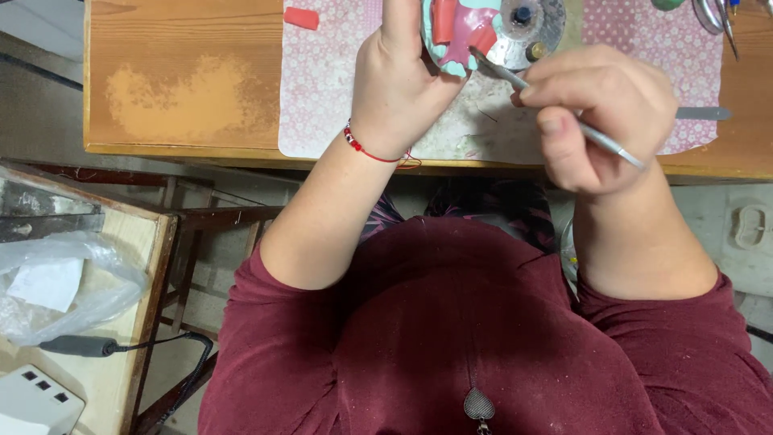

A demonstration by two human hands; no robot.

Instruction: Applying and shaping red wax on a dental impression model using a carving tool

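My left hand [398,84] grips a small clay piece [457,32] in turquoise, red and pink, held up against a round metal stand [538,31] at the top of the view. A red bead bracelet circles that wrist. My right hand [604,113] pinches a thin metal sculpting tool [501,71] like a pen. Its pointed tip touches the lower edge of the clay piece. Both hands hover over a pink patterned mat [322,89] on a wooden table [177,80].
A red clay slab [301,17] lies on the mat at upper left. Metal tools [717,20] lie at the top right, another flat tool [704,113] beside my right hand. At left, a second bench [121,322] holds a plastic bag [56,282], cable and white box [36,399].
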